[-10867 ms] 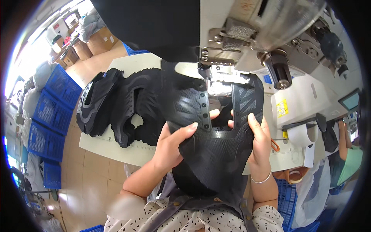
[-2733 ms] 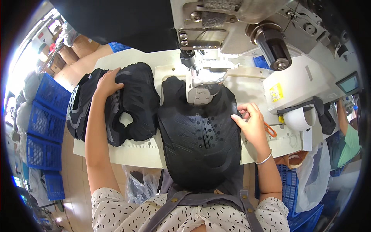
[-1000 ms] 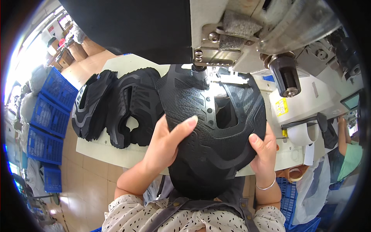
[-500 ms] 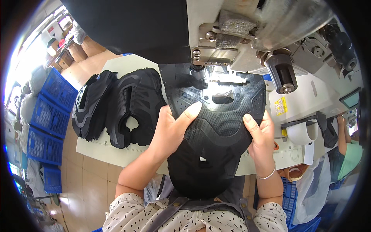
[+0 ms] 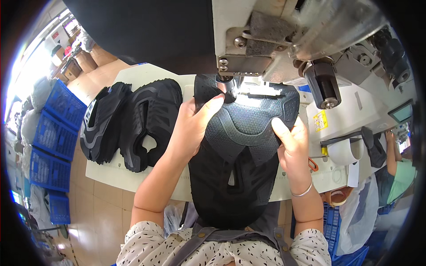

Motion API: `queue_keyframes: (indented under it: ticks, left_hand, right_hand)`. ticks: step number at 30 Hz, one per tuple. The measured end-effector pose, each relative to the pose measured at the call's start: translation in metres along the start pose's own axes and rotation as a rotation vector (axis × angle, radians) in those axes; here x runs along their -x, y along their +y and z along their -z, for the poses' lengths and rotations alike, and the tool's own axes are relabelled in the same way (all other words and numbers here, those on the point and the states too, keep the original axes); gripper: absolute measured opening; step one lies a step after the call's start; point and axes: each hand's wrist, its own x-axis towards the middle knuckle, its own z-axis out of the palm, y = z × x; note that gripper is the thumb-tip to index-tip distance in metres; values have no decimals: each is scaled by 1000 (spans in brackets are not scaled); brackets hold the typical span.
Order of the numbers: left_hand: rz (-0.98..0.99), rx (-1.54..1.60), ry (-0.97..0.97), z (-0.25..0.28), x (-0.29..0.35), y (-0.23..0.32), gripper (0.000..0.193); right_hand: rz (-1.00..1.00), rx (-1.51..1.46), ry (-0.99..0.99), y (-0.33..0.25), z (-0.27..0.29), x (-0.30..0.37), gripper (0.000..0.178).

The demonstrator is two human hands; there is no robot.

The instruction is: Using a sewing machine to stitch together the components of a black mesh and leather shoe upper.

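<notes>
A black shoe upper (image 5: 242,117) with a mesh-textured part lies under the lit presser foot (image 5: 227,88) of a sewing machine (image 5: 253,44). My left hand (image 5: 188,131) grips its left edge, thumb on top close to the foot, fingers mostly hidden. On the right edge my right hand (image 5: 293,146) is closed, thumb pressing the surface. The upper's long lower part hangs toward my lap over the table's near edge. Stacked black shoe uppers (image 5: 159,104) lie left of my left hand, with a second pile (image 5: 104,124) beside them.
The pale table (image 5: 133,181) has a ruler strip along its near edge. An orange-handled tool (image 5: 313,164) and a white cup-shaped object (image 5: 345,153) lie to the right. Blue crates (image 5: 51,133) stand at the left. At far right another person's arm (image 5: 392,155) shows.
Both hands have slid the shoe upper farther away under the machine and turned it a little. My left thumb is now nearer the presser foot. The stacked uppers stay in place.
</notes>
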Motion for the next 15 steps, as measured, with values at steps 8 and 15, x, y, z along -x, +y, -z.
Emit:
queue_keyframes:
  ticks: [8, 15]
  left_hand:
    - [35, -16, 29, -1, 18, 2, 23]
    - [77, -128, 112, 0, 37, -3, 22]
  right_hand:
    - [-100, 31, -25, 1, -4, 12, 14]
    - [-149, 15, -41, 3, -3, 20, 10]
